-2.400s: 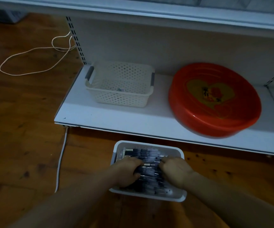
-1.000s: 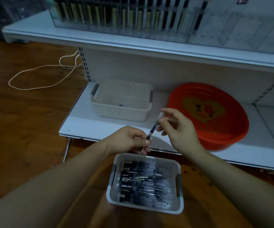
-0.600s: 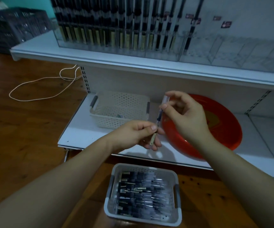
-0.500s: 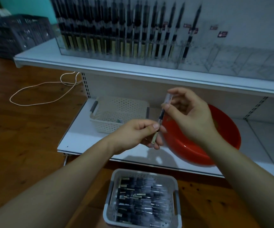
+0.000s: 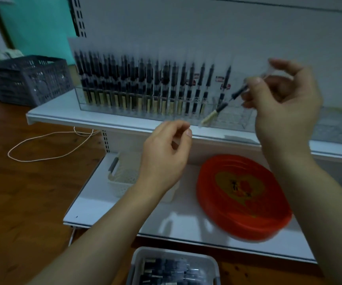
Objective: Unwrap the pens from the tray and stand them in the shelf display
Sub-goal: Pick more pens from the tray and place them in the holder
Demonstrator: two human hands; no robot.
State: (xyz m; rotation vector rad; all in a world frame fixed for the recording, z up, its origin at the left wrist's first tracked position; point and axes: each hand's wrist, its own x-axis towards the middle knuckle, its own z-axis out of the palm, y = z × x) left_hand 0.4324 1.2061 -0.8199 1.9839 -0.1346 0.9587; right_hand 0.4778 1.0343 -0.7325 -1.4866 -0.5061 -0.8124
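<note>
Pinching the pen (image 5: 225,103) by its upper end, the right hand (image 5: 283,105) is angling it toward the shelf display (image 5: 145,93), probably for slotting, while the left hand (image 5: 166,153), fingers loosely curled, is holding nothing visible.

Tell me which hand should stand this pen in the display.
Right. The right hand already pinches the pen, close to the display's free slots beside the last standing pen. The left hand is lower, off the pen.

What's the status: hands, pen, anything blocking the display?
Right hand pinches pen, tilted, in front of display. Left hand off pen, fingers curled. Wrapper state unclear. Nothing blocking.
</note>
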